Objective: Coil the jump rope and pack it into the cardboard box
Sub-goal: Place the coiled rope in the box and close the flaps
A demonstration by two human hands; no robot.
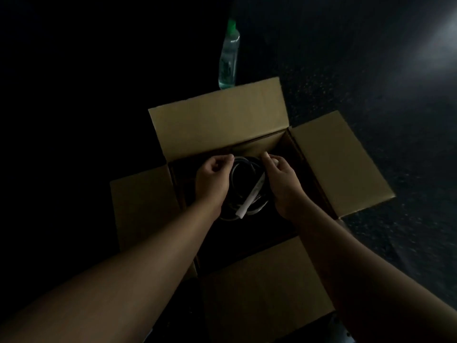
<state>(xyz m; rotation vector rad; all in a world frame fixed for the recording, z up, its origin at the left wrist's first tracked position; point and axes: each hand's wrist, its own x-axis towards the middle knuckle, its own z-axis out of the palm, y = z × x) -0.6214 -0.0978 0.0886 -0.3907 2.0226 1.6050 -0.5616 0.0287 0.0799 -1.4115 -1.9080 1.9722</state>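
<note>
All four flaps of the box [220, 125] are lying folded outward, leaving the mouth open above both grips. The coiled rope [243, 189] is filling the gap between the left hand [214, 180] and right hand [284, 180]. Dark room is showing nearer than the grips. A bottle [228, 58] is standing beyond the far flap, well apart.

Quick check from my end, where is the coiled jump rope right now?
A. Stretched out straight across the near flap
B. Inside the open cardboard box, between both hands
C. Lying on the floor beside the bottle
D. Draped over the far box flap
B: the coiled jump rope, with its pale handle lying across it, sits within the open cardboard box, with the left hand and right hand at either side of the coil.
</note>
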